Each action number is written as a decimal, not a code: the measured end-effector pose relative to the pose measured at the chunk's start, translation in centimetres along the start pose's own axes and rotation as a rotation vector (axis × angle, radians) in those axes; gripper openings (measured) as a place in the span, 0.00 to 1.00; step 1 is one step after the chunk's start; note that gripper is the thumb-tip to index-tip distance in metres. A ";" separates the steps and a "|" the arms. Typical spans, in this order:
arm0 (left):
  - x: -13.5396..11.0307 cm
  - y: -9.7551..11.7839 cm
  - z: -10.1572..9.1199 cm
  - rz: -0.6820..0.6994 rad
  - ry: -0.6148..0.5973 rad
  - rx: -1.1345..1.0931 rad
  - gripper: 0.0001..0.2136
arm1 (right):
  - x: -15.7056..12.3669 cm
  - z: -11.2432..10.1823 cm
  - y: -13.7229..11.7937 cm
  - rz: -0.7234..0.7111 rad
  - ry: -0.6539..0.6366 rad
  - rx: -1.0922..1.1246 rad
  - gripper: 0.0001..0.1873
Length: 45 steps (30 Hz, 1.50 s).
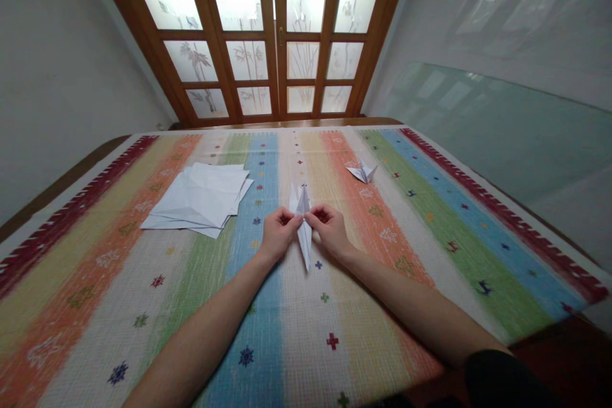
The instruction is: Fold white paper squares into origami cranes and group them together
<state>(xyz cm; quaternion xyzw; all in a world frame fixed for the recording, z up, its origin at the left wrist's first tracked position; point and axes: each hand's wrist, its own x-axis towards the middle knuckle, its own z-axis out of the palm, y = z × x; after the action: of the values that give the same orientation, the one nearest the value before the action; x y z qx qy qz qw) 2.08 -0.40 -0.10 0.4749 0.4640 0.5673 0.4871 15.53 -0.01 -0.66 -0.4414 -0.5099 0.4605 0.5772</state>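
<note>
Between my two hands is a narrow, pointed piece of folded white paper (305, 247), with two slim points at its far end and one long point toward me. My left hand (278, 231) pinches its left edge near the middle between thumb and fingers. On the opposite edge, the thumb and fingers of my right hand (329, 227) are closed on the same paper. Its underside is hidden. A finished-looking folded paper crane (363, 172) rests on the orange stripe, beyond my right hand and apart from it.
A loose stack of white paper sheets (198, 197) lies to the left, its edges uneven. The striped tablecloth (191, 293) covers the table. Behind the table's far edge stand wooden doors with frosted panes (248, 58). A glass panel (502, 127) leans along the right wall.
</note>
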 end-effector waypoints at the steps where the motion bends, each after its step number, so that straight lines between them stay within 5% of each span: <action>1: 0.0 0.0 0.1 -0.008 0.001 -0.013 0.12 | 0.0 0.1 0.0 0.007 0.014 0.015 0.15; 16: -0.3 -0.6 0.3 -0.110 -0.036 -0.252 0.19 | -0.1 -0.1 0.0 0.095 -0.020 0.102 0.22; 25: -0.5 -1.3 0.3 0.150 0.013 0.123 0.07 | 0.2 -0.4 0.7 0.067 -0.002 0.018 0.12; 30: -1.3 -1.0 0.4 0.318 -0.016 0.333 0.14 | -0.2 -0.5 0.9 -0.092 0.026 -0.115 0.10; 33: -1.3 -0.8 0.5 0.260 -0.041 0.259 0.17 | -0.8 -0.5 0.8 -0.335 -0.068 -0.298 0.12; 37: -0.5 -0.9 0.3 0.088 0.071 -0.011 0.15 | -1.3 -0.7 0.8 -0.630 -0.211 -0.556 0.17; 45: 0.4 -1.0 -0.2 -0.148 0.105 -0.325 0.17 | -0.6 -1.5 1.5 -0.623 -0.273 -0.527 0.21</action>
<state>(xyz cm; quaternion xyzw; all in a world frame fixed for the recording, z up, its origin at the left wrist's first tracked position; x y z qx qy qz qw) 1.93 0.13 -1.12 0.3244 0.4248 0.6213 0.5729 16.85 -0.34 -2.40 -0.3339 -0.7907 0.1723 0.4833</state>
